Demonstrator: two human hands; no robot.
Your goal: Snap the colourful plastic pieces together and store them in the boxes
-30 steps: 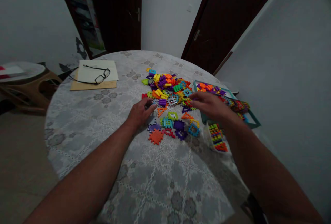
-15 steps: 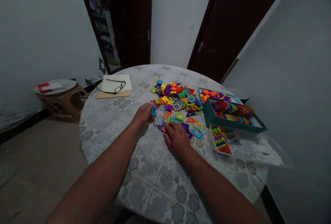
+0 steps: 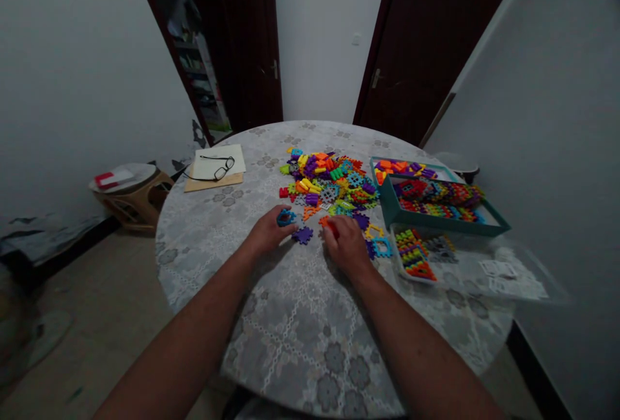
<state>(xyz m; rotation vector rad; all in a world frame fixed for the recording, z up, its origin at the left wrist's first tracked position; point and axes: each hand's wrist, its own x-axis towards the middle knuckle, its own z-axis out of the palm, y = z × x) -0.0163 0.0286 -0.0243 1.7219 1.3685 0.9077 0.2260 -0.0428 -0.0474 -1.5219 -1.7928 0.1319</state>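
In my left hand [image 3: 269, 231] is a blue plastic building piece [image 3: 286, 216], gripped between thumb and fingers. Just beside the thumb a purple toothed piece [image 3: 303, 235] lies on the cloth. My right hand [image 3: 347, 244] is at the near edge of the pile with its fingers curled down over a red-orange piece [image 3: 325, 221], partly hidden by the fingers. Beyond both hands spreads a heap of colourful interlocking pieces [image 3: 332, 178]. To the right of my right hand lie a blue square frame piece [image 3: 382, 247] and a yellow one [image 3: 374, 231].
Teal boxes [image 3: 448, 225] holding sorted pieces stand at the right, with a clear plastic tray [image 3: 394, 255] of stacked pieces in front. White cards in a plastic bag [image 3: 516, 276] lie right of it. Glasses [image 3: 220, 172] rest on papers [image 3: 235, 155] at the left. A stool [image 3: 140, 197] stands beyond the table.
My left hand has drawn nearer with the blue piece. My right hand has shifted right, and the purple toothed piece between the hands now shows. The view has tilted slightly.
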